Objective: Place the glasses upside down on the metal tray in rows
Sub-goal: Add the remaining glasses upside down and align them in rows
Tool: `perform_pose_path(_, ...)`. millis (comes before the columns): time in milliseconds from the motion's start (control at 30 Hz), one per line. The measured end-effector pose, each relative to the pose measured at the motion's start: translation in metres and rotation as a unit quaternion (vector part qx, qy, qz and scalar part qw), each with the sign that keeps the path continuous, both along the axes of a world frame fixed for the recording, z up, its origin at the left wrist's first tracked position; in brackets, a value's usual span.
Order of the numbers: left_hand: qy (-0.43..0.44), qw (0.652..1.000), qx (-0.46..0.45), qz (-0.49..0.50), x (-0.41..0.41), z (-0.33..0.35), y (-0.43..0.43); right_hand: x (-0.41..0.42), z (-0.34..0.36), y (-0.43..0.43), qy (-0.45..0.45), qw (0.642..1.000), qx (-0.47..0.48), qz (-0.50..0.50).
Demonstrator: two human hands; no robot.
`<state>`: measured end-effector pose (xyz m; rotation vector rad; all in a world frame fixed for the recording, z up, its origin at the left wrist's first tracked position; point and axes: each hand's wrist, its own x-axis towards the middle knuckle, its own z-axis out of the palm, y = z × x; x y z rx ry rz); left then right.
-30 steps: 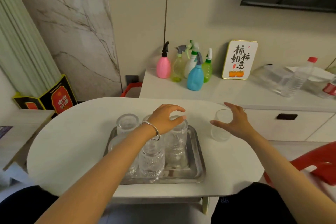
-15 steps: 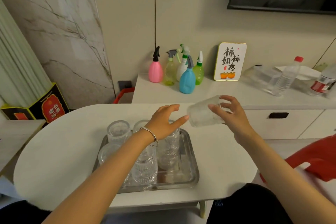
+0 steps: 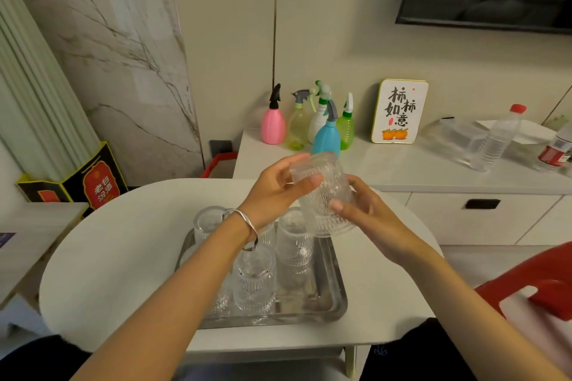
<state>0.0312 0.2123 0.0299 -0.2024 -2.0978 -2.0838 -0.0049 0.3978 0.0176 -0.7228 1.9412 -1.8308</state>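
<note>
A ribbed clear glass (image 3: 322, 192) is held upside down in the air above the far right corner of the metal tray (image 3: 332, 297). My left hand (image 3: 275, 189) grips its upper part and my right hand (image 3: 365, 213) grips its lower side. Several ribbed glasses stand upside down on the tray, among them one at the near middle (image 3: 255, 281), one at the far right (image 3: 294, 241) and one at the far left (image 3: 209, 223). My left forearm hides part of the tray's left side.
The tray sits on a white oval table (image 3: 102, 257). Behind it a white cabinet (image 3: 433, 170) carries several spray bottles (image 3: 326, 133), a small sign (image 3: 399, 111) and a plastic water bottle (image 3: 498, 139). A red chair (image 3: 535, 281) is at my right.
My right hand lifted the glass from the table's right side, carried it left and turned it over. My left hand rose from the tray glasses and took hold of it.
</note>
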Motion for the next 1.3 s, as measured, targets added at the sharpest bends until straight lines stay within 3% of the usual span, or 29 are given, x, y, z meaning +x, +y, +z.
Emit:
perform_pose_path(200, -0.007, 0.992, -0.118, -0.049, 0.01, -0.014, 0.001, 0.017, -0.029, 0.005, 0.023, 0.999, 0.009, -0.036)
perform_pose_path(333, -0.034, 0.969, -0.245, 0.001, 0.021, -0.033, -0.031, 0.031, -0.065, 0.012, 0.031, 0.995, 0.033, -0.093)
perform_pose_path(367, -0.041, 0.947, -0.318, 0.014, 0.024, -0.041, -0.04, 0.034, -0.073, 0.012, 0.036, 0.994, 0.038, -0.1)
perform_pose_path(433, -0.056, 0.871, -0.487, 0.021, 0.029, -0.058, -0.053, 0.039, -0.086, 0.009, 0.048, 0.992, 0.046, -0.109)
perform_pose_path(500, -0.074, 0.814, -0.576, 0.01, 0.033, -0.072, -0.058, 0.042, -0.098, 0.004, 0.054, 0.991, 0.045, -0.114)
perform_pose_path(1167, -0.061, 0.804, -0.591, 0.021, 0.038, -0.099, -0.064, 0.048, -0.149, -0.024, 0.067, 0.985, 0.101, -0.12)
perform_pose_path(1233, -0.056, 0.812, -0.581, 0.023, 0.038, -0.098, -0.063, 0.048, -0.149, -0.024, 0.071, 0.985, 0.107, -0.117)
perform_pose_path(1300, -0.036, 0.842, -0.537, 0.035, 0.039, -0.094, -0.064, 0.049, -0.149, -0.024, 0.073, 0.985, 0.116, -0.109)
